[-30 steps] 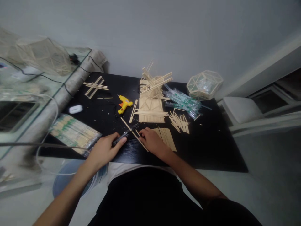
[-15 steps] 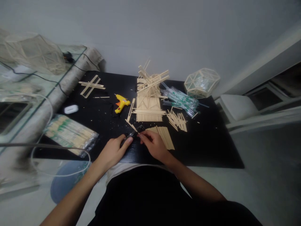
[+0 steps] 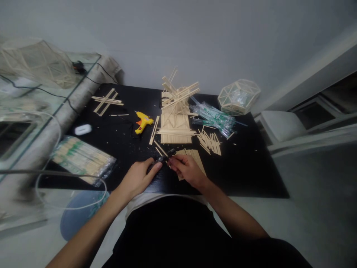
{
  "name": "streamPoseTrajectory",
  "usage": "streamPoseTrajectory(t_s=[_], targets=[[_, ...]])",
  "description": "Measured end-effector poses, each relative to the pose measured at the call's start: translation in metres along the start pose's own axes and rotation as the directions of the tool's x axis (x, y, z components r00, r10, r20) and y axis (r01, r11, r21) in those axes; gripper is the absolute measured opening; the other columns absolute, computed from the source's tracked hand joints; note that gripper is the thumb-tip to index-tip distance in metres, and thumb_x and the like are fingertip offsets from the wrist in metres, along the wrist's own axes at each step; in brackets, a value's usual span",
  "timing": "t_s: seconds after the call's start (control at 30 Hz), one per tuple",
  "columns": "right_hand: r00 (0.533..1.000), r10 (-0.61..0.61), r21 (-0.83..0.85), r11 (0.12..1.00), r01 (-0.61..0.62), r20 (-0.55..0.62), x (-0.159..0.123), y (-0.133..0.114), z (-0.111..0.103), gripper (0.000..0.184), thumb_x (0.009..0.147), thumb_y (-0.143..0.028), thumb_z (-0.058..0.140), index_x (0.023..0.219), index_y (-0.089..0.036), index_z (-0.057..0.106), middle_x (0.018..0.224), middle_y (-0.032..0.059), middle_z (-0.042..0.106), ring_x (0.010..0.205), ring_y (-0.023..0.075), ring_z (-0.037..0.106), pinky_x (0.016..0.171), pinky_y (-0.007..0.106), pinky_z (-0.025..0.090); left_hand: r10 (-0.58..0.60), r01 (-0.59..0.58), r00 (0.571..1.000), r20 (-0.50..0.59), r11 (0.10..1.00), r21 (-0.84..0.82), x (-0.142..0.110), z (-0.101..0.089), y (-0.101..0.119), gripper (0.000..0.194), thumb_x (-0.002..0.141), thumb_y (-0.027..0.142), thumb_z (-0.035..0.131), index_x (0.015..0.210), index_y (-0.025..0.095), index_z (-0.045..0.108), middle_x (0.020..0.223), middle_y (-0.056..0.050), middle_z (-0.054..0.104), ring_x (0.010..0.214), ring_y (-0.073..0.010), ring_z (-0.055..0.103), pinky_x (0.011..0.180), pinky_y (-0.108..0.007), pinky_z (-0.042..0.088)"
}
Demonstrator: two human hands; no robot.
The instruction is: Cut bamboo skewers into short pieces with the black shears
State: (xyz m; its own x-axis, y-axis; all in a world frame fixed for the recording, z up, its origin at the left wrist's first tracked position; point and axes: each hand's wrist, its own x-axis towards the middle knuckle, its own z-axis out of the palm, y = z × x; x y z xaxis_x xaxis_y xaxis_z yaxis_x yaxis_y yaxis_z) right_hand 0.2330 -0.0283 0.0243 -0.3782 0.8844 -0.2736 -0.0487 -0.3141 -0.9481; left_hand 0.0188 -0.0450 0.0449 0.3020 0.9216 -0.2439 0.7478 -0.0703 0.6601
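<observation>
My left hand (image 3: pixel 139 175) is closed around a black hand tool (image 3: pixel 159 161) near the front of the table; its exact kind is not clear. Fingers of my right hand (image 3: pixel 187 170) pinch thin wooden sticks (image 3: pixel 161 149) that pass by the tool's head and stick out to the upper left. Under and beside my right hand lies a flat row of wooden sticks (image 3: pixel 197 158). Farther back stands a stick-built model (image 3: pixel 180 98) with crossed blades on a wooden stick base (image 3: pixel 175 137). A yellow glue gun (image 3: pixel 143 122) rests left of it.
On the black table (image 3: pixel 240 163) are loose sticks (image 3: pixel 210 143), plastic wrappers (image 3: pixel 214 117), a geometric stick frame (image 3: pixel 239 97), a crossed-stick piece (image 3: pixel 108 101), a white case (image 3: pixel 83 129) and a packet of sticks (image 3: pixel 83 158). A blue bin (image 3: pixel 75 216) stands below left.
Both hands and the black tool have shifted slightly right. The held sticks now point more steeply up and left, and two show apart from each other.
</observation>
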Motion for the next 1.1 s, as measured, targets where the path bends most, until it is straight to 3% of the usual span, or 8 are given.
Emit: streamPoseTrajectory(t_s=[0.2, 0.37, 0.5, 0.57, 0.67, 0.77, 0.93, 1.1], targets=[[0.928, 0.224, 0.353, 0.877, -0.325, 0.299, -0.002, -0.006, -0.014, 0.043, 0.076, -0.054, 0.085, 0.08, -0.017, 0.063, 0.057, -0.0109, 0.033, 0.048, 0.0043, 0.016, 0.041, 0.019, 0.007, 0.105, -0.105, 0.994, 0.017, 0.994, -0.037, 0.004, -0.002, 0.001, 0.048, 0.104, 0.058, 0.037, 0.089, 0.021, 0.063, 0.081, -0.005, 0.071, 0.075, -0.0225, 0.066, 0.077, -0.034, 0.048], [0.931, 0.225, 0.402, 0.853, -0.331, 0.289, -0.001, -0.001, -0.016, 0.042, 0.077, -0.051, 0.086, 0.082, -0.015, 0.065, 0.057, -0.011, 0.036, 0.047, 0.0031, 0.016, 0.04, 0.017, 0.007, 0.075, -0.073, 0.997, 0.033, 0.997, -0.034, 0.007, -0.001, 0.005, 0.052, 0.104, 0.06, 0.036, 0.086, 0.02, 0.064, 0.072, -0.003, 0.065, 0.067, -0.0202, 0.063, 0.071, -0.033, 0.045], [0.955, 0.196, 0.354, 0.896, -0.267, 0.223, -0.002, 0.001, -0.017, 0.043, 0.077, -0.054, 0.085, 0.083, -0.015, 0.068, 0.057, -0.0101, 0.042, 0.044, 0.002, 0.024, 0.039, 0.015, 0.017, 0.045, -0.045, 0.998, 0.049, 0.999, -0.02, 0.007, -0.002, 0.007, 0.057, 0.104, 0.061, 0.034, 0.09, 0.019, 0.069, 0.075, -0.004, 0.068, 0.071, -0.0207, 0.065, 0.073, -0.033, 0.045], [0.969, 0.155, 0.237, 0.951, -0.199, 0.193, -0.002, -0.004, -0.021, 0.041, 0.08, -0.054, 0.083, 0.087, -0.015, 0.071, 0.062, -0.0054, 0.055, 0.049, 0.0046, 0.044, 0.043, 0.015, 0.033, 0.037, -0.037, 0.998, 0.056, 0.999, -0.005, 0.008, -0.004, 0.007, 0.058, 0.104, 0.062, 0.035, 0.091, 0.019, 0.071, 0.076, -0.005, 0.07, 0.072, -0.0209, 0.066, 0.073, -0.033, 0.045], [0.986, 0.1, 0.056, 0.993, -0.109, 0.135, -0.003, -0.019, -0.032, 0.037, 0.082, -0.045, 0.084, 0.105, -0.018, 0.073, 0.091, 0.0038, 0.074, 0.078, 0.0142, 0.07, 0.058, 0.02, 0.053, 0.034, -0.037, 0.998, 0.055, 0.998, 0.05, 0.008, -0.004, 0.006, 0.058, 0.103, 0.064, 0.036, 0.086, 0.019, 0.07, 0.071, -0.005, 0.068, 0.068, -0.021, 0.066, 0.069, -0.033, 0.043], [0.975, 0.161, 0.032, 0.985, -0.168, 0.151, -0.001, -0.036, -0.038, 0.038, 0.089, -0.045, 0.076, 0.118, -0.021, 0.071, 0.107, 0.0074, 0.075, 0.08, 0.0176, 0.076, 0.049, 0.02, 0.054, 0.046, -0.051, 0.998, 0.043, 0.991, 0.127, 0.008, -0.002, 0.008, 0.058, 0.101, 0.066, 0.038, 0.079, 0.02, 0.066, 0.065, -0.005, 0.065, 0.063, -0.0215, 0.064, 0.064, -0.032, 0.04], [0.946, 0.279, -0.005, 0.959, -0.282, 0.166, 0.004, -0.046, -0.029, 0.013, 0.089, -0.029, 0.075, 0.089, -0.017, 0.07, 0.089, 0.0051, 0.075, 0.066, 0.0166, 0.076, 0.054, 0.024, 0.063, 0.04, -0.06, 0.996, 0.078, 0.96, 0.273, 0.009, 0.001, 0.017, 0.066, 0.1, 0.073, 0.031, 0.082, 0.021, 0.067, 0.067, -0.008, 0.067, 0.065, -0.0256, 0.067, 0.06, -0.032, 0.038], [0.944, 0.3, -0.014, 0.954, -0.301, 0.14, 0.005, -0.044, -0.022, 0.012, 0.092, -0.027, 0.072, 0.086, -0.017, 0.068, 0.083, 0.0026, 0.073, 0.062, 0.0159, 0.077, 0.056, 0.024, 0.065, 0.007, -0.024, 0.999, 0.049, 0.927, 0.373, 0.01, 0.005, 0.017, 0.073, 0.097, 0.078, 0.028, 0.077, 0.021, 0.068, 0.068, -0.012, 0.068, 0.065, -0.0284, 0.068, 0.061, -0.034, 0.039]])
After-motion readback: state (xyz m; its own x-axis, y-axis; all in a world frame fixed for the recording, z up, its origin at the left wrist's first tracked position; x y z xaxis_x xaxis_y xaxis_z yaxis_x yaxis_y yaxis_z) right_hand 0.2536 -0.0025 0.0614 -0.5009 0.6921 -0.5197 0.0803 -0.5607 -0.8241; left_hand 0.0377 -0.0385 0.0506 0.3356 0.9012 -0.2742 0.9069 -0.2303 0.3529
